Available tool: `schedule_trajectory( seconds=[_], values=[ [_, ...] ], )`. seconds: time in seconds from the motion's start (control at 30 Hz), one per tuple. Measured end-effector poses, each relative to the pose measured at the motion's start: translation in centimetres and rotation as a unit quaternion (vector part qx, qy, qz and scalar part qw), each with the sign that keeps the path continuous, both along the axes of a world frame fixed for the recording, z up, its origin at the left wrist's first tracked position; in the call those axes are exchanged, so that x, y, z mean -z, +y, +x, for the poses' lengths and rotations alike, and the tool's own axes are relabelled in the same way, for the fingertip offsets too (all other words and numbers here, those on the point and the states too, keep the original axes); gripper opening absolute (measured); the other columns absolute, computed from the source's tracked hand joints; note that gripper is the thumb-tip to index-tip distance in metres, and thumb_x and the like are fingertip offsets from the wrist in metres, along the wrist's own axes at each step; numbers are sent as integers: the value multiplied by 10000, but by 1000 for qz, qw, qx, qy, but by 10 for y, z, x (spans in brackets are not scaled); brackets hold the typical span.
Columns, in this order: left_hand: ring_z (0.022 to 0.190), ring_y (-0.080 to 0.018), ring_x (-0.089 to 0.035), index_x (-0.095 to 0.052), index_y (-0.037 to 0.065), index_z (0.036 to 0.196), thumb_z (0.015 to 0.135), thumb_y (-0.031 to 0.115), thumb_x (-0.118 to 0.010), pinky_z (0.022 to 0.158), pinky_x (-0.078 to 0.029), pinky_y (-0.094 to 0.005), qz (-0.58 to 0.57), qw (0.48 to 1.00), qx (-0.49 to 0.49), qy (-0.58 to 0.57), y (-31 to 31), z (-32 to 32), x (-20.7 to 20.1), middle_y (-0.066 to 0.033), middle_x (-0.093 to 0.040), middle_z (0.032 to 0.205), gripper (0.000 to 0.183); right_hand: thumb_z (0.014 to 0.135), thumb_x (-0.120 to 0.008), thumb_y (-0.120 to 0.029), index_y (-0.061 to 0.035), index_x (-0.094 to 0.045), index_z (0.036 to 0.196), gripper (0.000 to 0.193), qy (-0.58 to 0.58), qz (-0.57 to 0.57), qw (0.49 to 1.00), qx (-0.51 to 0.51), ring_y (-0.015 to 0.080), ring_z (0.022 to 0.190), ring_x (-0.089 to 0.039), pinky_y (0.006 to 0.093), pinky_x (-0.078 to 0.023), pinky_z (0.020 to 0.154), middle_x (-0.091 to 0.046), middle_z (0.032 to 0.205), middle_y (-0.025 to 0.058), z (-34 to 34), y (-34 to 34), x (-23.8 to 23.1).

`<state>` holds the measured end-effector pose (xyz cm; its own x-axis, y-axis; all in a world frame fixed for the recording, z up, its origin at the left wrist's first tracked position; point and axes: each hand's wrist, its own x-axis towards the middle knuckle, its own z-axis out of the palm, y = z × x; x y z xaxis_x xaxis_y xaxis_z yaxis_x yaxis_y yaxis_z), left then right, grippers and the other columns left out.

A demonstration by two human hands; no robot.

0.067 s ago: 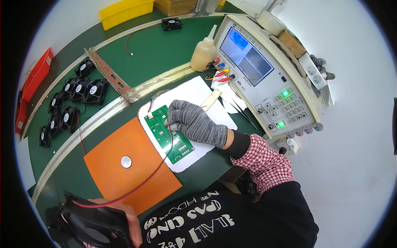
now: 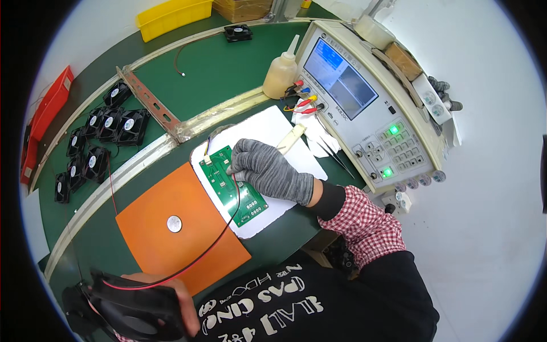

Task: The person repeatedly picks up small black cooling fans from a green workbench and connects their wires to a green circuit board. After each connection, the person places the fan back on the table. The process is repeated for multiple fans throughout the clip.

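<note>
My left hand (image 2: 185, 305), bare, grips a black cooling fan (image 2: 134, 310) at the lower left; most of its fingers are behind the fan. From the fan a red and black cable (image 2: 196, 259) arcs up to my right hand (image 2: 268, 171). That hand wears a grey knit glove and pinches the cable's end over a green circuit board (image 2: 249, 206). The tip in the pinch is hidden, so whether it is plugged in cannot be seen. The board lies on a white pad (image 2: 293, 165), with a small wired plug (image 2: 207, 159) at its far left corner.
An orange sheet (image 2: 162, 196) with a silver disc (image 2: 174, 224) lies left of the pad. Several fans (image 2: 108, 122) stand beyond the rail (image 2: 222, 111). Right of the pad are tweezers (image 2: 337, 157), a squeeze bottle (image 2: 280, 74) and a test instrument (image 2: 364, 97) with leads.
The fan in my left hand has tilted and shifted slightly to the right, and its cable lies a little differently. My right hand stays almost still at the board.
</note>
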<state>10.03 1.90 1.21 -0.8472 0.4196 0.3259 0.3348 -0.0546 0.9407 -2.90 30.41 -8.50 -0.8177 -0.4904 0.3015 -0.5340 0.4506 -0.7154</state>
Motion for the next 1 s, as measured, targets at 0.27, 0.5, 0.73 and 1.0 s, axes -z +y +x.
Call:
schedule_trajectory(
  seconds=[0.27,0.5,0.73,1.0],
  values=[
    [1151,-388,-611,-574,-58,1252,855,251,-700,992,-497,-439,-284,782,-121,541,21,-99,9,-248,-602,1283,518,768,-691,-94,-73,-661,862,101,168,71,983,22,305,873,-622,420,-509,757,-605,910,103,10,2,0],
    [926,-317,-529,-609,39,924,707,83,-789,781,-451,-423,-522,689,-366,344,-24,-206,65,-116,-539,908,286,864,-714,-67,-17,-654,1060,211,-73,-162,981,80,137,789,-616,270,-513,730,-643,905,54,8,1,3],
    [850,-317,-566,-609,53,783,749,-13,-653,744,-450,-396,-321,844,-198,380,-21,-126,44,-103,-571,911,87,807,-778,-96,-64,-517,1363,616,97,-152,981,77,220,1112,-624,320,-544,836,-589,1209,117,12,-3,-23],
    [930,-198,-610,-576,106,772,736,119,-652,761,-499,-353,-295,817,155,471,-4,-21,20,-56,-582,957,85,765,-642,-160,-158,-679,1068,306,215,111,938,-249,293,1059,-569,444,-434,975,-601,1092,71,31,-21,-38]
  ],
)
